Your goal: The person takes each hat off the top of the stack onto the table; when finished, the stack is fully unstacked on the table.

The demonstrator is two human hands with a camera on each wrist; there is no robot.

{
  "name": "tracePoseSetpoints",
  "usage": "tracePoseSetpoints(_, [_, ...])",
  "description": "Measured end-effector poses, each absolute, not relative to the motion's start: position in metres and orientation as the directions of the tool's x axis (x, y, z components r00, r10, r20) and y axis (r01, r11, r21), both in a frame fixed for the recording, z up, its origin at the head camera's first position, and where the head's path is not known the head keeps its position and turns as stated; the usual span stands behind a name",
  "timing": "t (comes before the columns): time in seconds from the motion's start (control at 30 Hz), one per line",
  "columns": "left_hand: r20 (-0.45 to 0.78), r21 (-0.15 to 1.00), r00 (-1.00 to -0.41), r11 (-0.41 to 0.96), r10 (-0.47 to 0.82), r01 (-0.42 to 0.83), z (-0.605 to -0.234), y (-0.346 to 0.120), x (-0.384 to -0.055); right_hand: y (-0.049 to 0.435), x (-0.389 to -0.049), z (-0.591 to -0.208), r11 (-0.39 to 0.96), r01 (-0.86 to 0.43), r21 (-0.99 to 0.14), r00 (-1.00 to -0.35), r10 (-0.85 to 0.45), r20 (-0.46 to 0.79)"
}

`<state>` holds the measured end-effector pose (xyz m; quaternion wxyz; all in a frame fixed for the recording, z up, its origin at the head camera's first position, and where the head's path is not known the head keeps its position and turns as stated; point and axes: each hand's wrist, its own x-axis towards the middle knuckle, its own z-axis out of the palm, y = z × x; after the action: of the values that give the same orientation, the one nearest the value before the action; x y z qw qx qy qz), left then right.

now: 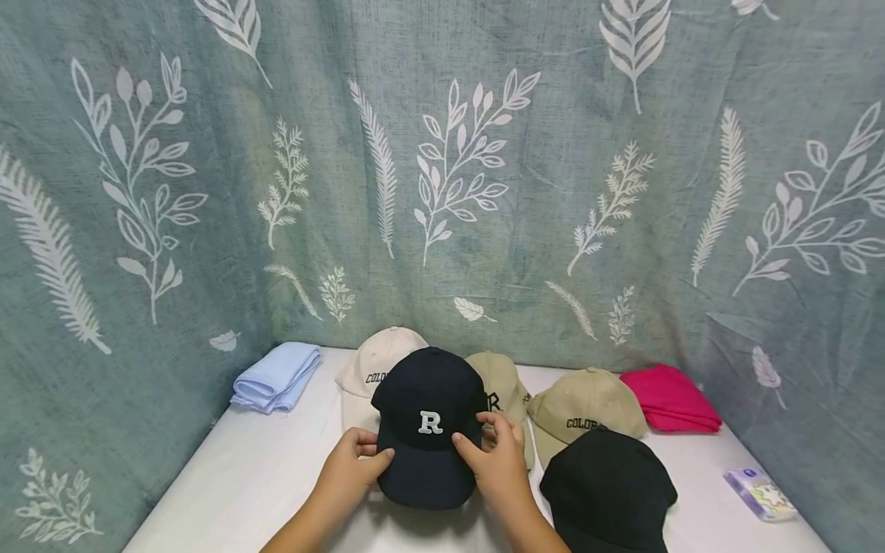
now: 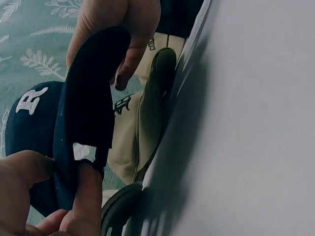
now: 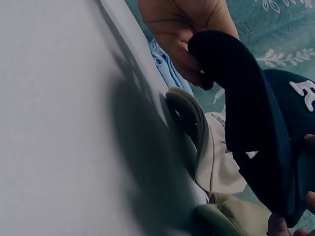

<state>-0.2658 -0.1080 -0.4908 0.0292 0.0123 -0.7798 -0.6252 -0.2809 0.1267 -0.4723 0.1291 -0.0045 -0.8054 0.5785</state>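
Note:
A navy baseball cap (image 1: 432, 384) with a white letter R on its front is held up above the white table, its brim toward me. The left hand (image 1: 350, 466) pinches the brim's left side between thumb and fingers. On the opposite side, the right hand (image 1: 499, 458) grips the cap near where brim and crown meet. Both wrist views show the underside of the brim (image 2: 93, 98) and a white label (image 2: 84, 152) inside. Behind it, partly covered, are a cream cap (image 1: 366, 369) and a khaki cap (image 1: 501, 372).
To the right stand a tan cap (image 1: 588, 399) and a black cap (image 1: 608, 491). Folded blue cloth (image 1: 276, 376) lies at the back left, folded red cloth (image 1: 671, 399) at the back right. A small purple packet (image 1: 760, 495) sits near the right edge. A patterned curtain (image 1: 442, 192) surrounds the table (image 1: 228, 476).

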Motion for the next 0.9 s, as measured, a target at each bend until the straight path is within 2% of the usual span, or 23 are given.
tracePoseSetpoints(0.13, [0.021,0.981,-0.999,0.191,-0.028,0.015,-0.491,-0.104,-0.262,0.136,-0.28,-0.472,0.342,-0.157,-0.926,-0.967,0.135,0.214])
tracePoseSetpoints(0.5, [-0.006,0.989,-0.992,0.147,0.129,0.014,-0.497,-0.096,-0.259,0.16,-0.266,-0.46,0.421,-0.079,-0.904,-0.978,0.14,0.151])
tracePoseSetpoints(0.9, [-0.002,0.992,-0.981,0.122,0.195,0.023,-0.495,-0.086,-0.25,0.182,-0.25,-0.45,0.44,-0.018,-0.898,-0.992,0.107,0.072])
